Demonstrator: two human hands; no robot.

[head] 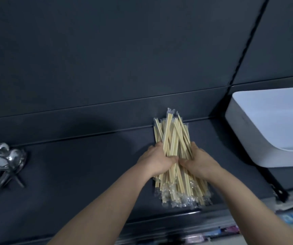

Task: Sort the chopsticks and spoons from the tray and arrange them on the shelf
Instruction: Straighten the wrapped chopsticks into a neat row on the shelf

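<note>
Now my left grip [157,160] and right grip [197,161] squeeze the chopsticks [173,137]; slick wrappers [177,198] may slide some off the shelf [89,165].

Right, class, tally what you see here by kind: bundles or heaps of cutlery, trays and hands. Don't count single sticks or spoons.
bundle of wrapped chopsticks: 1
heap of metal spoons: 1
white tray: 1
hands, left hand and right hand, both gripping the bundle: 2
Total: 5
</note>
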